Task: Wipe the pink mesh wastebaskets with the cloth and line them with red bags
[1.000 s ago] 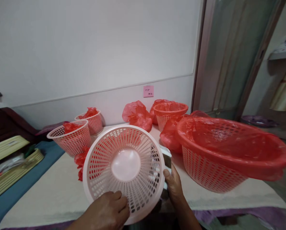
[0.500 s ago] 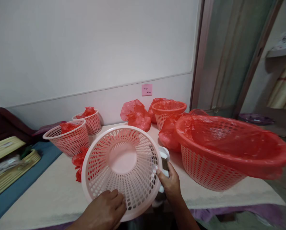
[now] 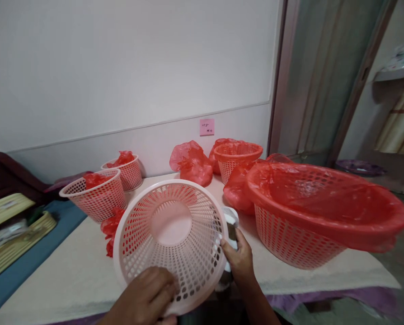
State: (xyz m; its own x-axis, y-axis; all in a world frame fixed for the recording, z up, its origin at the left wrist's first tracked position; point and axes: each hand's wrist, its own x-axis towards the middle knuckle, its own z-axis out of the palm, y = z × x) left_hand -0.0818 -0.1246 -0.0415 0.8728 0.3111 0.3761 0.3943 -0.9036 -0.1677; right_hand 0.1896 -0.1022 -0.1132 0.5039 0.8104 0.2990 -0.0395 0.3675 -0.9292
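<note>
I hold a pale pink perforated round basket (image 3: pixel 170 241) tilted toward me, its inside facing the camera, above the near edge of the table (image 3: pixel 69 275). My left hand (image 3: pixel 144 295) grips its lower rim with fingers curled over it. My right hand (image 3: pixel 237 259) grips the basket's right rim. A white and dark object (image 3: pixel 231 225) sits just behind that hand, partly hidden.
A large red basket lined with a red plastic bag (image 3: pixel 324 210) stands at the right. Two small pink baskets (image 3: pixel 96 194) holding red bags stand at the back left. Another lined basket (image 3: pixel 237 158) and loose red bags (image 3: pixel 191 164) sit near the wall. Yellow trays (image 3: pixel 12 230) lie far left.
The pink basket has shifted slightly left and tilted a little more. My left hand has slid lower along its rim. My right hand has moved up against the right rim.
</note>
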